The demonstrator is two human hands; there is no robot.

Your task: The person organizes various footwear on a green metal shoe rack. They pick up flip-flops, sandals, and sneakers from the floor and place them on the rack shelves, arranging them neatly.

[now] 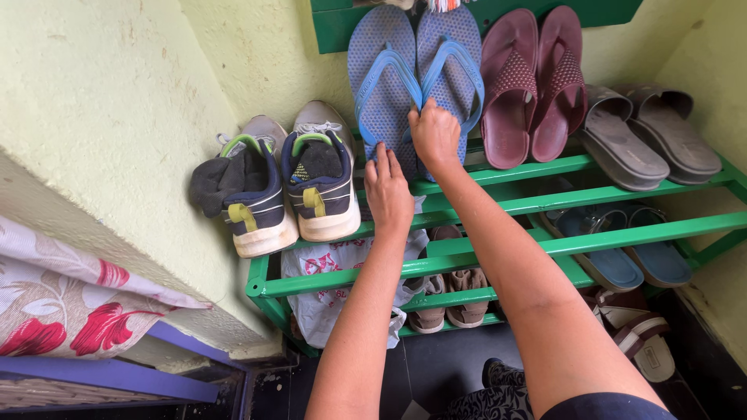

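A pair of blue flip-flops (387, 66) leans upright against the wall on the top shelf of a green metal shoe rack (537, 201). My right hand (436, 134) grips the inner edges of the pair near the heels. My left hand (387, 190) rests against the lower edge of the left flip-flop, fingers together. To the left stand grey and navy sneakers (319, 183) with dark socks stuffed in them.
Maroon sandals (533, 82) and grey slides (650, 132) stand to the right on the top shelf. Blue sandals (622, 260), brown sandals (455, 299) and a printed white bag (327, 284) fill lower shelves. A floral cloth (70, 303) lies at the left by the yellow wall.
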